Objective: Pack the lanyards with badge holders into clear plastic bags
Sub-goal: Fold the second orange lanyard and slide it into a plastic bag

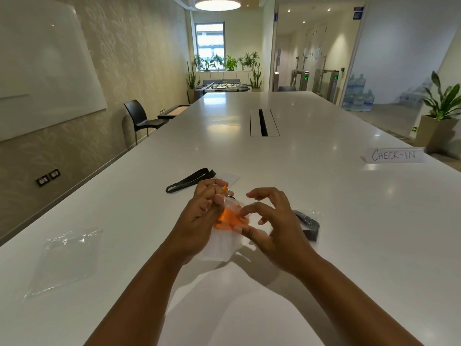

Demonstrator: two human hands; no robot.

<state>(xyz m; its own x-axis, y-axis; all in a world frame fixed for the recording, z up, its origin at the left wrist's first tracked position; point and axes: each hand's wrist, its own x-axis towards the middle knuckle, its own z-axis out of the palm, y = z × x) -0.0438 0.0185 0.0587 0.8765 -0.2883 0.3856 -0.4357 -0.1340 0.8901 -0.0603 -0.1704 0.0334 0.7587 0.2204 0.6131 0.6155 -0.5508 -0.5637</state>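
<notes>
Currently stuffing orange lanyard (228,218) into clear bag (219,245), dead centre.
Left hand (199,216) grips the folded bundle to keep it compact; right hand (272,226), half-curled, pinches the bag edge, likely holding it open. Loose black lanyard (189,181) at 11 o'clock, spare bag (67,255) at 8.

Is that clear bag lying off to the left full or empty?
Empty: the bag lies flat on the table, and only white tabletop shows through it.
</notes>
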